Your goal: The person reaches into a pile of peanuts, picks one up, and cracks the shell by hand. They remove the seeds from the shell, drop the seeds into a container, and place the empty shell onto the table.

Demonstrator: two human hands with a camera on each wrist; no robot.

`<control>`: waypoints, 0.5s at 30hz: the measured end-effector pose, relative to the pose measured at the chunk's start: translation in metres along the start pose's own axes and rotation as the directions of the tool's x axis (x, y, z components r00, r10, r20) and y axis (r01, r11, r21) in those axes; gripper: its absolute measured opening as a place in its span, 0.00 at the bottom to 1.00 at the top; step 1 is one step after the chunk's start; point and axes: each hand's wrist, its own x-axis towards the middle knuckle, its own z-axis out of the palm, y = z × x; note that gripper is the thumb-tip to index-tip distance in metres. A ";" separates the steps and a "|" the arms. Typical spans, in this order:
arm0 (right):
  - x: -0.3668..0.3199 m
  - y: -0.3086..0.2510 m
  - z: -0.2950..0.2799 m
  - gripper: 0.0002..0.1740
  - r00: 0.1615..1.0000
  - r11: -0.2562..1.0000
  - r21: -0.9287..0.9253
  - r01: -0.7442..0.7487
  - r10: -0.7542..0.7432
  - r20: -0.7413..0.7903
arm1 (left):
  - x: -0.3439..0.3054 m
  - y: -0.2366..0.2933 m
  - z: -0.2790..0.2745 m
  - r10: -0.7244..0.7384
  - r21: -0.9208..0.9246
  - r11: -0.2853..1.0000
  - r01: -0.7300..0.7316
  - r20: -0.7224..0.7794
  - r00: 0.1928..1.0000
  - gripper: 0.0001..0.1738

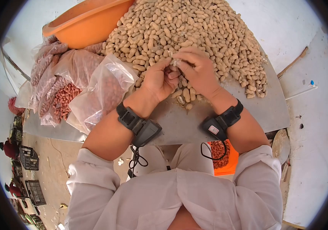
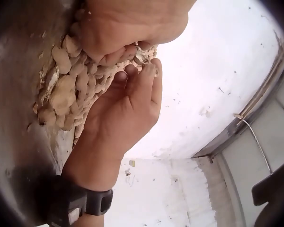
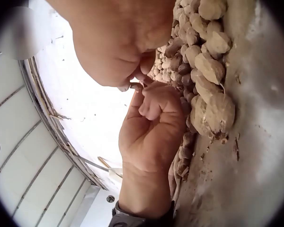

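Observation:
Both hands meet over the near edge of a big heap of unshelled peanuts [image 1: 194, 27]. A pale, cracked peanut [image 1: 175, 62] sits between their fingertips, mostly covered by the fingers. My left hand [image 1: 159, 79] pinches it from the left, the other fingers curled toward the palm. From the right, my right hand [image 1: 199, 71] pinches it with thumb and forefinger. The left wrist view shows the broken shell [image 2: 143, 56] at the fingertips, with a whitish inside. In the right wrist view the fingers hide most of it.
Left of the heap lie clear plastic bags [image 1: 106, 88] with red shelled peanuts [image 1: 65, 100]. An orange basin [image 1: 89, 25] stands behind them. Loose peanuts [image 1: 187, 94] lie on the metal tabletop [image 1: 179, 122] before the heap. Below the table edge is an orange container [image 1: 231, 159] holding red kernels.

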 end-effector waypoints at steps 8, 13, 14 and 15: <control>-0.002 -0.001 -0.006 0.13 0.765 0.407 0.695 -0.592 0.557 0.325 | -0.007 -0.002 0.007 0.340 0.817 0.472 -0.331 0.178 0.924 0.10; -0.002 0.007 -0.008 0.12 0.707 0.144 0.830 -0.538 0.613 0.352 | -0.009 0.001 0.010 0.358 0.660 0.672 -0.336 0.107 0.928 0.11; 0.000 0.007 -0.010 0.11 0.678 0.043 0.872 -0.488 0.648 0.347 | -0.011 0.002 0.012 0.352 0.572 0.751 -0.329 0.074 0.933 0.11; 0.000 0.009 -0.012 0.10 0.667 0.010 0.870 -0.493 0.646 0.371 | -0.010 0.004 0.011 0.354 0.524 0.784 -0.333 0.063 0.933 0.11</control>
